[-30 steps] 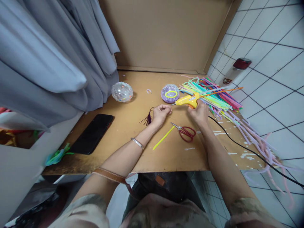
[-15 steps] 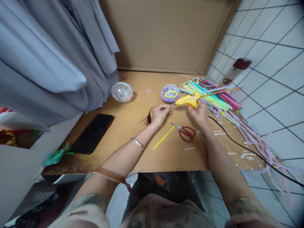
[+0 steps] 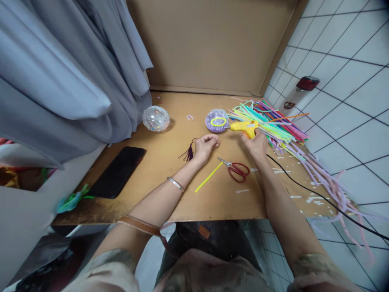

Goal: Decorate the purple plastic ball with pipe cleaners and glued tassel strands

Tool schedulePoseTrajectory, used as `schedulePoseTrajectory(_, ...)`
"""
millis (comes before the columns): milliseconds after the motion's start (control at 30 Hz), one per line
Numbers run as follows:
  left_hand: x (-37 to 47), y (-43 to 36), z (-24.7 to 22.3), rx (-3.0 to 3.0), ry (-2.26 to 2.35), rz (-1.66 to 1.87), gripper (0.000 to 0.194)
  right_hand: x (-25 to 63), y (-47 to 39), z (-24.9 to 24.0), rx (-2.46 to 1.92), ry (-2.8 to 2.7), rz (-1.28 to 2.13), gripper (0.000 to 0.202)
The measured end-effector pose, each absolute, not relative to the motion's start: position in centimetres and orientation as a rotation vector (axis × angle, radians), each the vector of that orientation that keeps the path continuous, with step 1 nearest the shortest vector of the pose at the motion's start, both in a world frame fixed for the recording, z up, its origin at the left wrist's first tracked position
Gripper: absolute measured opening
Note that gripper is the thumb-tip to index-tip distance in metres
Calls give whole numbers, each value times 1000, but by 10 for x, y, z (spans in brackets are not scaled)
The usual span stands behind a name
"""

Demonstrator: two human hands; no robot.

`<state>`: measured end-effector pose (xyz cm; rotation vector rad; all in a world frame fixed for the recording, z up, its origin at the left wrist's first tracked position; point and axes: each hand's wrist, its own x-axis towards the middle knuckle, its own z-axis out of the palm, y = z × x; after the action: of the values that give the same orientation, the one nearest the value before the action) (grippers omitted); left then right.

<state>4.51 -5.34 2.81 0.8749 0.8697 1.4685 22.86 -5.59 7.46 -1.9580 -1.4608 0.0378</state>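
My right hand (image 3: 255, 142) is wrapped round the handle of a yellow hot glue gun (image 3: 244, 127), its nozzle pointing left beside a round purple piece (image 3: 216, 121) with a yellow oval ring on it. Thumb and fingers pinched together, my left hand (image 3: 206, 147) is closed just in front of that piece; what it holds is too small to make out. A dark purple tassel (image 3: 189, 153) lies against the left wrist side. Nearer me are red-handled scissors (image 3: 238, 172) and a yellow strip (image 3: 208, 177).
A bundle of coloured pipe cleaners (image 3: 273, 121) lies at the right, along with the black cord (image 3: 299, 180). On the left are a clear ball (image 3: 156, 118) and a black phone (image 3: 117, 172). A small pink curved piece (image 3: 190, 117) lies at the back.
My right hand has drawn the glue gun slightly to the right and up, so its nozzle is farther from my left fingertips. The left hand has barely shifted.
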Motion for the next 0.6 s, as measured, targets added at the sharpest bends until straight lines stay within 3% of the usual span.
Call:
schedulePoseTrajectory(367, 47, -55, 31, 817, 876, 1466, 22, 249, -52, 58, -2206, -1215, -19, 54)
schedulePoseTrajectory(600, 48, -56, 33, 783, 863, 1466, 19, 258, -48, 50, -2282, -1288, -56, 47)
